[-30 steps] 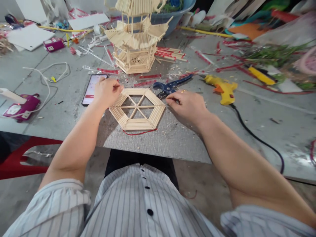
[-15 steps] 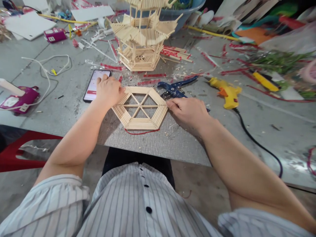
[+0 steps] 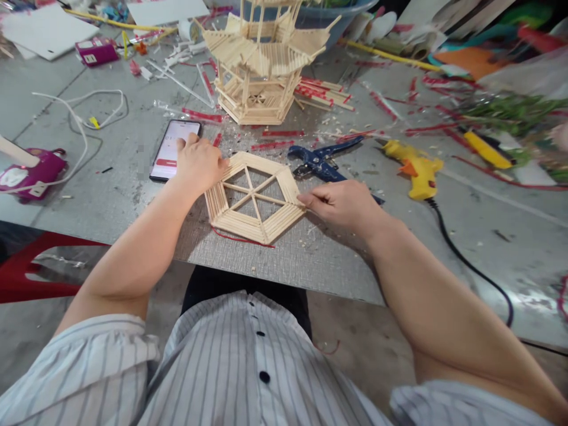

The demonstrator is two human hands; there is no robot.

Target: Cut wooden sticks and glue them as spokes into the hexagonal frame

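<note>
One phone (image 3: 167, 155) lies on the tabletop (image 3: 310, 260), partly covered by the fingers of the left hand (image 3: 199, 163). This hand is curled beside the far left rim of the wooden frame (image 3: 252, 193); whether it grips, one cannot tell. The six-sided frame rests on the tabletop between both hands, with a red string (image 3: 244, 239) along its near edge. It seems light and rather stiff, dry rather than slippery, but the thin spokes could snap, so the broad rim at opposite corners is the safer hold. The right hand (image 3: 346, 204) pinches the right corner, its fingers close together.
</note>
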